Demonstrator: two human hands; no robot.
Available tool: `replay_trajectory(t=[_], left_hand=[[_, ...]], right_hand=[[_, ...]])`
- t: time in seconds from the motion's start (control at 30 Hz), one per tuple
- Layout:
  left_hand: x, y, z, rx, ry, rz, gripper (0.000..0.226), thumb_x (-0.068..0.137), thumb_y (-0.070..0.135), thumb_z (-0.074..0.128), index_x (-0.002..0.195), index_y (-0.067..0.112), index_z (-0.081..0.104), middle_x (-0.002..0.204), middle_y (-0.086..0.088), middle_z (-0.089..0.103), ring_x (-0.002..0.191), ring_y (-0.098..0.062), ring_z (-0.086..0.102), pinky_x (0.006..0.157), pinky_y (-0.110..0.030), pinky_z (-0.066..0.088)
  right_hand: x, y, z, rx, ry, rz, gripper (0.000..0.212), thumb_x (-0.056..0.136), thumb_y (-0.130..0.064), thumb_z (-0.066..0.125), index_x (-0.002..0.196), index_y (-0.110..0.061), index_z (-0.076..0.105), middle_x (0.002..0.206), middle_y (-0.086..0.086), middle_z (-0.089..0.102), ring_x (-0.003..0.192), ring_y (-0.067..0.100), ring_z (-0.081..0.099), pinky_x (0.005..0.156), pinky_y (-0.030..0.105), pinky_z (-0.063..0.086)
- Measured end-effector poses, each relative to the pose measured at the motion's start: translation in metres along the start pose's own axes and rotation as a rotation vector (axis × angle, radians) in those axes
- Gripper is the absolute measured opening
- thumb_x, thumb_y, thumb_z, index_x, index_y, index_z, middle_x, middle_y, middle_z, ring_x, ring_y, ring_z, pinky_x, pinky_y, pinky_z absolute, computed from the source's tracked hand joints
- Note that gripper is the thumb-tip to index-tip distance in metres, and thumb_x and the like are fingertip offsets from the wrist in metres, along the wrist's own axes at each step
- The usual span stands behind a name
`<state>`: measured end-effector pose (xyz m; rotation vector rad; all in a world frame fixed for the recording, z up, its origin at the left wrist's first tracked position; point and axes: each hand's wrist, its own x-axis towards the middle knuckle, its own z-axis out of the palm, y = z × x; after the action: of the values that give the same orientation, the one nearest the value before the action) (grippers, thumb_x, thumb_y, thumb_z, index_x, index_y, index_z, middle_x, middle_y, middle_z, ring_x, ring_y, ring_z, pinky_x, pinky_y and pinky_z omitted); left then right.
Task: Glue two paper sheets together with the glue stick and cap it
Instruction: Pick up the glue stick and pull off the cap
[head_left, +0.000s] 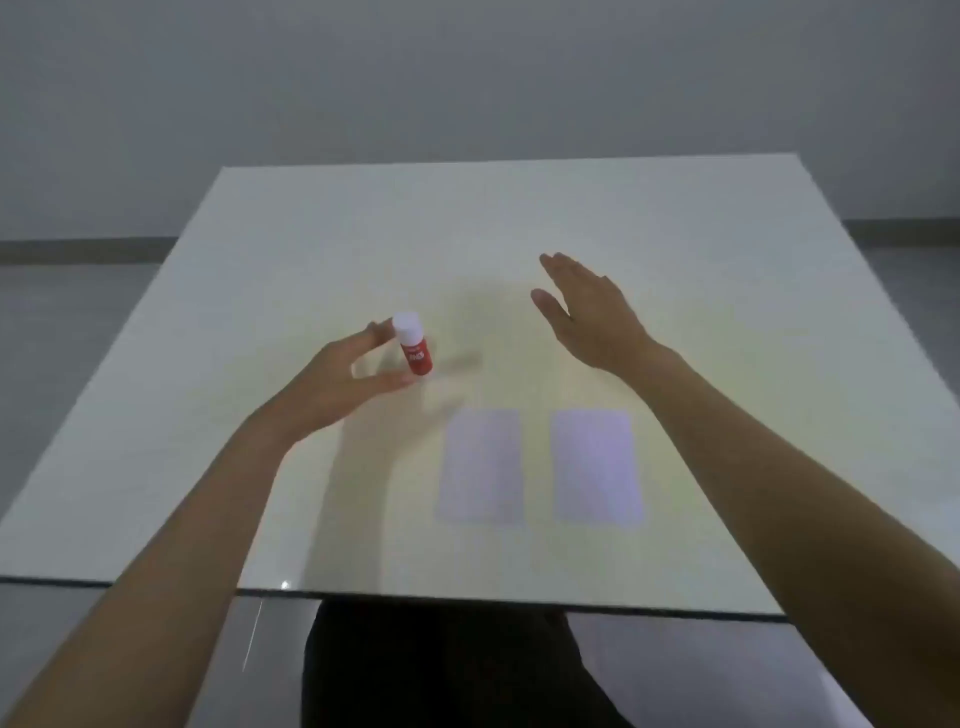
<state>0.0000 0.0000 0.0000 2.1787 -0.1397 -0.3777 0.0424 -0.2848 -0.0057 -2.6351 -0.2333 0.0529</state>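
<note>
Desk, pale and glossy, is filling most of the frame and carrying everything in use. Two paper sheets are lying flat side by side at lower centre, just apart, the left sheet and the right sheet, probably set out so that one can be coated and the other laid over it. The right hand is hovering right of centre, fingers spread and holding nothing, likely kept free to take off the cap. The left hand is pinching the red glue stick between thumb and fingertips at centre left; whether its base is touching the desk cannot be told. Its white cap is sitting on top, so gluing is not yet under way.
</note>
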Motion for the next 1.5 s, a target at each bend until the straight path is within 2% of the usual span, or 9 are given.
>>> replay_trajectory(t=[0.1, 0.3, 0.4, 0.57, 0.9, 1.07, 1.23, 1.4, 1.5], left_hand=[[-0.001, -0.001, 0.017, -0.105, 0.080, 0.078, 0.041, 0.079, 0.032, 0.071, 0.111, 0.053, 0.057, 0.122, 0.041, 0.052, 0.120, 0.020, 0.041, 0.102, -0.018, 0.027], [0.004, 0.000, 0.038, -0.213, 0.304, 0.004, 0.065, 0.081, 0.019, 0.071, 0.139, 0.013, 0.044, 0.139, 0.012, 0.048, 0.132, -0.004, 0.040, 0.102, -0.021, 0.034], [0.003, 0.005, 0.052, -0.206, 0.350, 0.000, 0.013, 0.083, 0.017, 0.064, 0.096, 0.020, 0.067, 0.105, 0.002, 0.067, 0.106, -0.014, 0.059, 0.073, -0.019, 0.042], [0.000, 0.010, 0.069, -0.194, 0.446, 0.036, 0.010, 0.084, 0.021, 0.064, 0.073, 0.022, 0.065, 0.075, 0.000, 0.068, 0.074, -0.016, 0.061, 0.071, -0.029, 0.044], [-0.016, 0.045, 0.069, 0.475, 0.469, 0.332, 0.020, 0.080, 0.032, 0.067, 0.099, 0.034, 0.068, 0.076, 0.008, 0.064, 0.073, -0.018, 0.058, 0.052, -0.024, 0.035], [-0.019, 0.047, 0.067, 0.645, 0.516, 0.431, 0.024, 0.081, 0.032, 0.067, 0.105, 0.031, 0.068, 0.091, 0.004, 0.071, 0.084, -0.023, 0.061, 0.062, -0.029, 0.038], [-0.018, 0.053, 0.073, 0.677, 0.544, 0.473, 0.026, 0.083, 0.030, 0.066, 0.109, 0.028, 0.068, 0.091, 0.002, 0.072, 0.085, -0.024, 0.062, 0.064, -0.027, 0.031], [-0.020, 0.055, 0.077, 0.712, 0.501, 0.432, 0.021, 0.085, 0.030, 0.064, 0.105, 0.028, 0.069, 0.089, 0.001, 0.072, 0.086, -0.025, 0.062, 0.064, -0.028, 0.036], [-0.022, 0.054, 0.079, 0.710, 0.509, 0.406, 0.020, 0.085, 0.032, 0.063, 0.103, 0.029, 0.069, 0.084, 0.002, 0.070, 0.082, -0.024, 0.061, 0.061, -0.028, 0.033]], right_hand=[[-0.022, 0.007, 0.007, 0.055, 0.079, -0.028, 0.053, 0.100, -0.038, 0.030, 0.147, -0.014, 0.024, 0.156, 0.009, 0.026, 0.145, 0.021, 0.020, 0.117, 0.048, 0.015], [-0.059, 0.007, 0.000, 0.084, 0.086, -0.004, 0.052, 0.100, -0.036, 0.033, 0.146, -0.011, 0.028, 0.155, 0.009, 0.029, 0.144, 0.021, 0.023, 0.117, 0.045, 0.019], [-0.063, 0.001, -0.003, 0.090, 0.106, -0.025, 0.052, 0.098, -0.035, 0.039, 0.144, -0.010, 0.033, 0.152, 0.010, 0.035, 0.142, 0.021, 0.027, 0.115, 0.040, 0.023], [-0.065, -0.023, -0.005, 0.341, 0.077, -0.035, 0.053, 0.095, -0.046, 0.040, 0.140, -0.018, 0.041, 0.144, 0.005, 0.047, 0.126, 0.023, 0.049, 0.107, 0.036, 0.036], [-0.060, -0.057, -0.011, 0.609, -0.212, 0.192, 0.068, 0.087, -0.064, 0.037, 0.077, -0.004, 0.066, 0.049, 0.008, 0.066, 0.036, 0.019, 0.057, 0.048, 0.025, 0.048], [-0.067, -0.046, -0.014, 0.638, -0.214, -0.031, 0.020, 0.085, -0.014, 0.064, 0.103, -0.008, 0.058, 0.087, 0.011, 0.062, 0.063, 0.019, 0.063, 0.061, 0.027, 0.051], [-0.070, -0.051, -0.016, 0.671, -0.231, 0.143, 0.050, 0.086, -0.056, 0.051, 0.088, -0.007, 0.064, 0.073, 0.011, 0.070, 0.052, 0.023, 0.066, 0.047, 0.024, 0.050], [-0.068, -0.041, -0.014, 0.644, -0.234, 0.047, 0.028, 0.086, -0.025, 0.065, 0.105, -0.007, 0.057, 0.082, 0.007, 0.065, 0.064, 0.022, 0.068, 0.053, 0.025, 0.055], [-0.069, -0.041, -0.014, 0.664, -0.230, 0.170, 0.052, 0.081, -0.052, 0.062, 0.108, -0.009, 0.055, 0.085, 0.009, 0.066, 0.063, 0.023, 0.069, 0.051, 0.028, 0.053]])
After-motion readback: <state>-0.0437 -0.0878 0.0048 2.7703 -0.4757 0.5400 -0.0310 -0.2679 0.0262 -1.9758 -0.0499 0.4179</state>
